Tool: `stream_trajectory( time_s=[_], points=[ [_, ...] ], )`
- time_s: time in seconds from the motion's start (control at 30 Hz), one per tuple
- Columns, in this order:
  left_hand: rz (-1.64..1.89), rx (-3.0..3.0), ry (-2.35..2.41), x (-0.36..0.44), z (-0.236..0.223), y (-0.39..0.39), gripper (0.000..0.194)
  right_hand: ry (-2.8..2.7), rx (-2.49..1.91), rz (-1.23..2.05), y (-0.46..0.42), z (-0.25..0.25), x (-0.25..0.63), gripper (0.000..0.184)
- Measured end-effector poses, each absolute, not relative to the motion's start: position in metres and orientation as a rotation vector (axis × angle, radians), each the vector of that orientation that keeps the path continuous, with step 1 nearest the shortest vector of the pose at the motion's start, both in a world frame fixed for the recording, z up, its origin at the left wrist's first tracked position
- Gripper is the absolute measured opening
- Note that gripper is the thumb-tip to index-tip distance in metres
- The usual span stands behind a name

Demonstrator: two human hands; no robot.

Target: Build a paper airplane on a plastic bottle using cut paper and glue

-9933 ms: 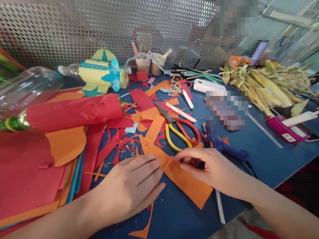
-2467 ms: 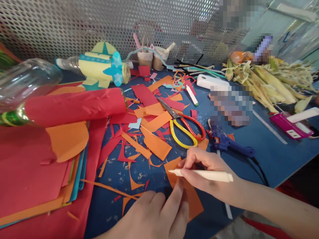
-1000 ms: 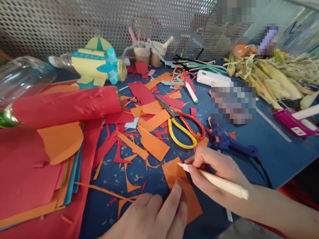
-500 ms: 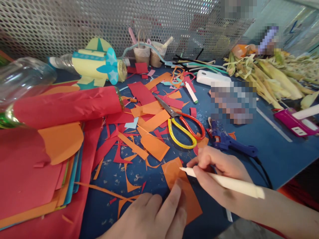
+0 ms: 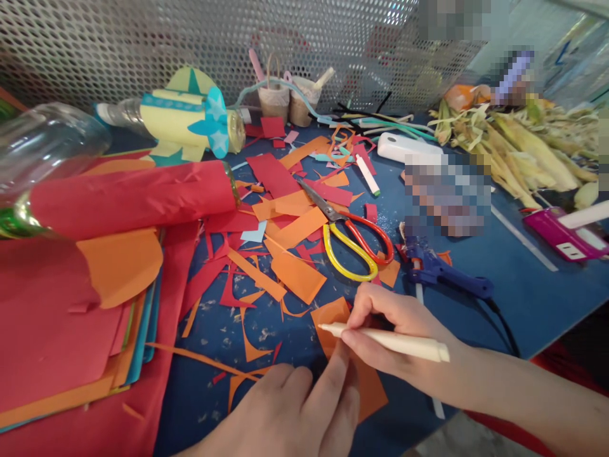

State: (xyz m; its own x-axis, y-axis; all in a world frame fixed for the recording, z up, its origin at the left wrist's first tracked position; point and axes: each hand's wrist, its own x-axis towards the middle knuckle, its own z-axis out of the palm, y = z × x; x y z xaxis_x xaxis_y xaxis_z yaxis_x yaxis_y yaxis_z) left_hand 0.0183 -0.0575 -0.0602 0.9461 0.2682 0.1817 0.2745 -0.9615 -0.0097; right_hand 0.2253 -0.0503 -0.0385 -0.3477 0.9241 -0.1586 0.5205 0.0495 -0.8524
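Note:
My right hand [image 5: 397, 324] pinches a cream-coloured marker [image 5: 394, 343]. Its tip rests on or just over the upper left part of an orange paper rectangle [image 5: 368, 387]. Lying over the lower left of that paper, my left hand [image 5: 295, 406] is open, with the index finger stretched out and pressing on the sheet. Scissors [image 5: 352, 244] with one yellow and one red handle lie beyond my hands, blades partly apart. Orange and red paper scraps [image 5: 299, 273] surround them. A blue glue gun [image 5: 442, 273] rests to the right of the scissors.
On the left are a red-wrapped bottle [image 5: 137, 197], a stack of coloured paper [image 5: 57, 330] and a yellow-and-blue decorated bottle [image 5: 178, 117]. Cups [image 5: 273, 105] stand before the perforated metal panel [image 5: 143, 38]. Corn husks [image 5: 523, 146] and a magenta box [image 5: 556, 231] sit on the right.
My right hand has moved left with the marker, whose tip has gone from the paper's right side to its left side. My left hand stays on the orange paper.

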Motion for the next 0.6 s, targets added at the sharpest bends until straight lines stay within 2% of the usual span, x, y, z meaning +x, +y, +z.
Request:
stream_trajectory(
  time_s=[0.17, 0.37, 0.6],
  points=[
    [-0.292, -3.072, -0.435, 0.021, -0.06, -0.057, 0.031, -1.885, -1.431, 1.21, -0.052, -0.041, 0.224, 0.018],
    [-0.342, -3.033, -0.413, 0.021, -0.057, -0.057, 0.023, -1.62, -1.419, 1.179, -0.054, -0.043, 0.233, 0.019],
    [-0.324, -3.005, -0.408, 0.02, -0.057, -0.055, 0.029, -1.66, -1.529, 1.079, -0.054, -0.044, 0.235, 0.022]
  ],
)
